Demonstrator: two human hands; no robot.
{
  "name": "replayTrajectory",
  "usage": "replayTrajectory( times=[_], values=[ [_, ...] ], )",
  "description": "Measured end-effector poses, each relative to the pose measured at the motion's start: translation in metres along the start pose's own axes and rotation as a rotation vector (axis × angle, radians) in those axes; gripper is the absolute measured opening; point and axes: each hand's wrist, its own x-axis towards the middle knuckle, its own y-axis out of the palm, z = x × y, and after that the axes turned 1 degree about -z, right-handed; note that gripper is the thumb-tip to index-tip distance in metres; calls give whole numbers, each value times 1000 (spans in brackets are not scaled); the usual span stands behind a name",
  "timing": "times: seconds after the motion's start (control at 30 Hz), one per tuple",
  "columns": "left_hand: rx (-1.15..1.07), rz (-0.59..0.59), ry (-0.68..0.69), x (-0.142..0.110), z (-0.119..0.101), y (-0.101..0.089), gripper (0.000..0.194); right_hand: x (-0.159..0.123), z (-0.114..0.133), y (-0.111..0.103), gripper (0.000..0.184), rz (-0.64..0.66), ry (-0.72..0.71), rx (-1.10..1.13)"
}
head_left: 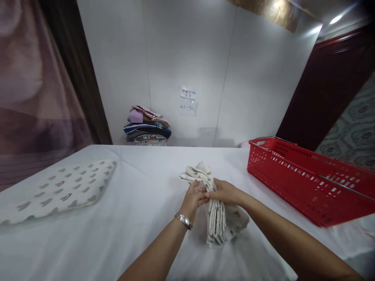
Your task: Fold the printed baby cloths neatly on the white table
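A folded cream cloth with layered edges lies bunched on the white table, near its middle. My left hand, a metal watch at its wrist, is closed on the cloth's upper part from the left. My right hand grips the same part from the right, fingers curled round the layers. Both hands meet over the cloth, thumbs touching it. The cloth's far end sticks out beyond the hands.
A red plastic basket stands at the right of the table. A flat patterned white pad lies at the left. A stack of folded colourful fabrics sits behind the table against the white wall, next to a paper note.
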Motion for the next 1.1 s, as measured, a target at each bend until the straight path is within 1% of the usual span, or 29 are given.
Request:
replayTrajectory(
  times=[0.2, 0.27, 0.37, 0.43, 0.5, 0.57, 0.67, 0.77, 0.83, 0.9, 1.0, 1.1],
  values=[
    [75, 56, -6, -8, -2, 6, 69, -9, 5, -4, 46, 3, 10, -34],
    [109, 72, -12, -10, -2, 8, 69, -10, 2, -4, 43, 7, -11, -26],
    [182, 81, -19, -14, -5, 9, 69, -12, -6, -2, 37, 64, -50, 82],
    [239, 92, -28, -15, -8, 8, 68, -13, -13, -1, 35, 112, -40, 182],
    [298, 114, -38, -15, -12, 5, 67, -15, -20, -2, 32, 131, -8, 254],
    [352, 139, -40, -12, -15, -1, 61, -18, -25, -6, 31, 113, 6, 293],
    [411, 144, -34, -3, -10, -18, 48, -26, -24, -24, 32, 38, -37, 269],
    [466, 81, -71, 10, 12, -42, 42, -38, -14, -60, 34, -74, -105, 152],
    [493, 45, -129, 17, 31, -56, 41, -48, -6, -94, 36, -156, -143, 80],
    [515, 40, -164, 20, 48, -66, 40, -59, 2, -134, 39, -245, -181, 1],
    [561, 70, -146, 20, 61, -71, 39, -71, 6, -200, 39, -417, -144, -202],
    [605, 74, -132, 21, 64, -71, 39, -75, -5, -263, 42, -598, -29, -443]
  ],
)
